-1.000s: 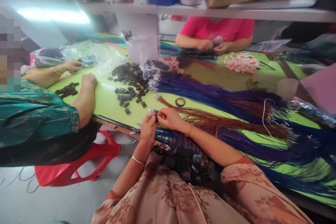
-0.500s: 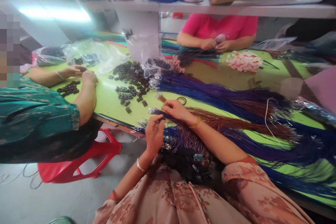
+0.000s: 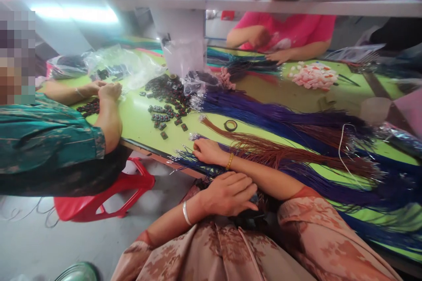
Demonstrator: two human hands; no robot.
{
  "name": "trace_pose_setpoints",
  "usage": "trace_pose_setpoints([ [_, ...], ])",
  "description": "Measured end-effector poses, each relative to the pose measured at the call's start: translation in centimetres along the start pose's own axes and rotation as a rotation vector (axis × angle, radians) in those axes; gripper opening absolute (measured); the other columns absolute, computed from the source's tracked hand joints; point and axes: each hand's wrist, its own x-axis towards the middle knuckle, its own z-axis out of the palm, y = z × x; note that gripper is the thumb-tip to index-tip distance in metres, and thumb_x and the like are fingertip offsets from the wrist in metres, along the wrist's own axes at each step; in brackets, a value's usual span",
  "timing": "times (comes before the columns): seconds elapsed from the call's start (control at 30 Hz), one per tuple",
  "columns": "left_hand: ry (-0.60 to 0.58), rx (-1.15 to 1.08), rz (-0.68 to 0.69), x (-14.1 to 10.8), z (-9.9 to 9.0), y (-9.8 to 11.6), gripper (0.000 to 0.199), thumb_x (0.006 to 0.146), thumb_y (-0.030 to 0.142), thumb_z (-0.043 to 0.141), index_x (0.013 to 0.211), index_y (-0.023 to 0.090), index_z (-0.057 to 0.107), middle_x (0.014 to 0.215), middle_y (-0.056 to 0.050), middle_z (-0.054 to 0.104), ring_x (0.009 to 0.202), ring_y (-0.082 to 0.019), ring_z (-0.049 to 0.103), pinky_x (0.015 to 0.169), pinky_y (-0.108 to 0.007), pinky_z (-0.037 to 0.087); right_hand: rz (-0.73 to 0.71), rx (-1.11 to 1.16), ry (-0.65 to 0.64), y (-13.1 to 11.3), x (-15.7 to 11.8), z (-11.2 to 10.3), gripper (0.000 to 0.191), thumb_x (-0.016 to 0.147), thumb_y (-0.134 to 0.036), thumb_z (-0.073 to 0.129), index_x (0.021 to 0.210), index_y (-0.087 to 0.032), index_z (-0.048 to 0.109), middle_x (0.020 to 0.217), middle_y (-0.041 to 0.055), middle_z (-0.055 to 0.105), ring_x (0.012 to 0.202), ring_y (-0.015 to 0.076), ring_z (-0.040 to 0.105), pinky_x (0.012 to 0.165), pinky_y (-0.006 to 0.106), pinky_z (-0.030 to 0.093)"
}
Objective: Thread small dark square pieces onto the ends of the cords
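Note:
My left hand (image 3: 231,193) is low over my lap, palm down, above a pile of black connectors (image 3: 252,217). Its fingers are stretched out side by side over the pile; what lies under them is hidden. My right hand (image 3: 210,151) rests at the table edge on the blue and purple wires (image 3: 187,156), near their silver tips. Its fingers are curled down, and what they grip is too small to make out. Just beyond it a bundle of brown wires (image 3: 244,142) stretches to the right. A roll of dark tape (image 3: 230,125) lies beside that bundle.
Black connector pieces (image 3: 168,96) are heaped on the green table (image 3: 136,116). At the left a person in a green top (image 3: 49,136) sits on a red stool (image 3: 115,189). Across the table is a person in pink (image 3: 306,33), near pink pieces (image 3: 313,75). A shelf (image 3: 296,7) spans above.
My left hand has moved down and right from the wire tips to the connectors in my lap. My right hand has moved slightly down and left. The person in pink has raised one hand.

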Motion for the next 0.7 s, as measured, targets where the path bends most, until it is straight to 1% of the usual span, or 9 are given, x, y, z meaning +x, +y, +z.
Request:
trace_pose_setpoints([
  [0.1, 0.412, -0.038, -0.276, -1.6, -4.3, -2.0, 0.017, 0.077, 0.03, 0.068, 0.093, 0.023, 0.073, 0.096, -0.011, 0.07, 0.094, -0.027, 0.063, 0.092, -0.04, 0.046, 0.007, -0.048, -0.07, 0.0, 0.3, 0.4, 0.015, 0.086, -0.024, 0.054, 0.083, -0.016, 0.067, 0.089, 0.0104, 0.071, 0.079, 0.0198, 0.063, 0.064, 0.027, 0.04],
  [0.17, 0.707, 0.16, -0.488, -2.8, -7.8, -4.6, 0.018, 0.08, 0.027, 0.064, 0.095, 0.022, 0.072, 0.099, -0.012, 0.067, 0.102, -0.028, 0.058, 0.099, -0.042, 0.04, -0.011, -0.079, -0.069, -0.1, 0.3, 0.6, 0.016, 0.086, -0.022, 0.052, 0.085, -0.015, 0.066, 0.091, 0.0128, 0.07, 0.081, 0.0214, 0.064, 0.067, 0.028, 0.041],
  [0.2, 0.779, 0.281, -0.579, -3.4, -9.6, -6.1, 0.022, 0.082, 0.025, 0.061, 0.101, 0.021, 0.07, 0.103, -0.013, 0.064, 0.107, -0.029, 0.055, 0.102, -0.044, 0.037, -0.022, -0.09, -0.05, -0.1, 0.2, 0.7, 0.017, 0.086, -0.021, 0.051, 0.087, -0.014, 0.066, 0.093, 0.0139, 0.07, 0.081, 0.0222, 0.064, 0.067, 0.028, 0.041],
  [0.27, 0.789, 0.502, -0.728, -4.8, -12.6, -9.0, 0.028, 0.083, 0.021, 0.055, 0.108, 0.018, 0.067, 0.107, -0.015, 0.06, 0.109, -0.031, 0.053, 0.101, -0.047, 0.036, -0.025, -0.098, -0.006, -0.2, 0.0, 0.7, 0.018, 0.087, -0.021, 0.048, 0.091, -0.013, 0.064, 0.092, 0.0147, 0.07, 0.08, 0.0227, 0.064, 0.067, 0.029, 0.04],
  [0.37, 0.636, 0.65, -0.845, -6.5, -15.4, -12.1, 0.029, 0.08, 0.018, 0.053, 0.106, 0.017, 0.067, 0.108, -0.016, 0.059, 0.105, -0.031, 0.054, 0.095, -0.045, 0.04, -0.003, -0.036, 0.034, -0.1, -0.2, 0.6, 0.017, 0.087, -0.022, 0.047, 0.092, -0.014, 0.061, 0.084, 0.0111, 0.069, 0.072, 0.0203, 0.061, 0.062, 0.027, 0.036],
  [0.47, 0.534, 0.673, -0.873, -7.4, -15.9, -13.2, 0.023, 0.08, 0.021, 0.054, 0.098, 0.018, 0.068, 0.1, -0.014, 0.061, 0.098, -0.03, 0.056, 0.089, -0.043, 0.043, 0.011, 0.133, 0.088, 0.3, -0.1, 0.5, 0.01, 0.083, -0.021, 0.05, 0.083, -0.016, 0.059, 0.075, 0.0047, 0.066, 0.065, 0.0151, 0.057, 0.058, 0.025, 0.032],
  [0.57, 0.504, 0.682, -0.858, -7.5, -15.7, -12.9, 0.023, 0.078, 0.02, 0.055, 0.098, 0.018, 0.067, 0.098, -0.012, 0.06, 0.094, -0.028, 0.057, 0.087, -0.042, 0.044, 0.015, 0.363, 0.153, 0.8, 0.4, 0.8, 0.005, 0.078, -0.017, 0.052, 0.077, -0.017, 0.056, 0.068, -0.0004, 0.061, 0.06, 0.011, 0.052, 0.056, 0.022, 0.032],
  [0.63, 0.542, 0.639, -0.841, -7.5, -15.6, -12.7, 0.025, 0.077, 0.019, 0.056, 0.1, 0.018, 0.066, 0.102, -0.011, 0.058, 0.09, -0.025, 0.058, 0.085, -0.04, 0.045, 0.029, 0.532, 0.195, 1.1, 0.8, 1.1, 0.004, 0.075, -0.016, 0.052, 0.076, -0.016, 0.056, 0.066, -0.0023, 0.058, 0.059, 0.0095, 0.05, 0.056, 0.02, 0.035],
  [0.7, 0.644, 0.547, -0.831, -7.6, -15.6, -12.5, 0.026, 0.075, 0.019, 0.058, 0.101, 0.019, 0.065, 0.103, -0.009, 0.057, 0.085, -0.021, 0.058, 0.085, -0.037, 0.047, 0.057, 0.702, 0.218, 1.2, 1.2, 1.2, 0.005, 0.075, -0.018, 0.052, 0.078, -0.016, 0.055, 0.066, -0.0032, 0.057, 0.056, 0.0085, 0.049, 0.055, 0.02, 0.037],
])
